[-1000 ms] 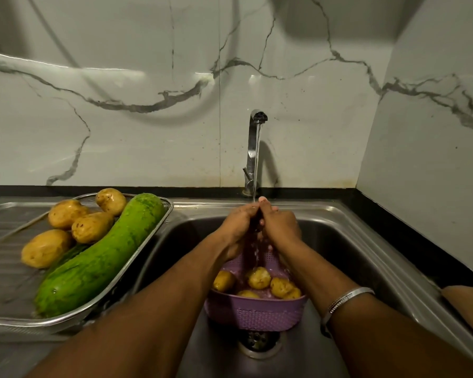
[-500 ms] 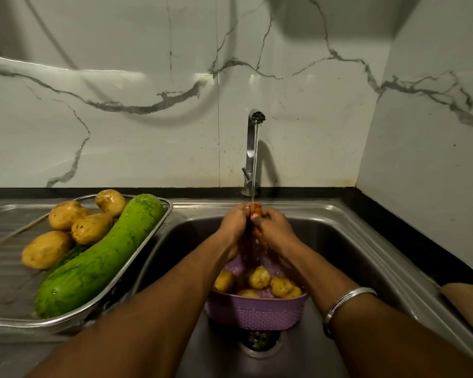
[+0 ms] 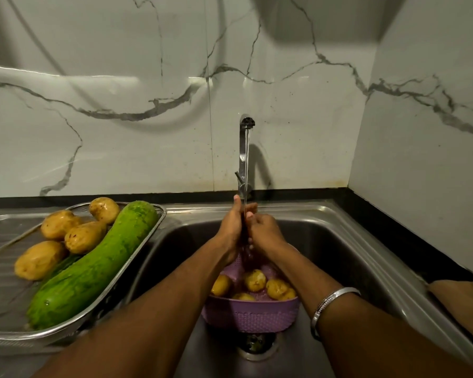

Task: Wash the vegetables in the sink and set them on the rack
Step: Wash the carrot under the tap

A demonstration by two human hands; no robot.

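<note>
Head camera looks down on a steel sink (image 3: 347, 241) set against a marble wall (image 3: 120, 132), with a drainboard (image 3: 0, 268) to its left. On the drainboard sits a wire rack (image 3: 145, 241) holding a long green gourd (image 3: 93, 268) laid on a slant and four potatoes (image 3: 85, 237) grouped at its left side, touching one another. A tap (image 3: 243, 159) stands at the back of the sink and runs a thin stream of water straight down. Low in the basin, just behind the drain (image 3: 257, 343), sits a purple basket (image 3: 250, 315) with several more small potatoes inside. Both forearms reach in over the basket, and a silver bangle (image 3: 331, 301) circles the right wrist. The left hand (image 3: 231, 227) and the right hand (image 3: 265, 231) meet palm to palm under the stream, above the basket. The left thumb points up; the right fingers curl inward. Something dark shows between the palms, but whether it is a vegetable or only shadow and water cannot be told, so the grip is unclear.
</note>
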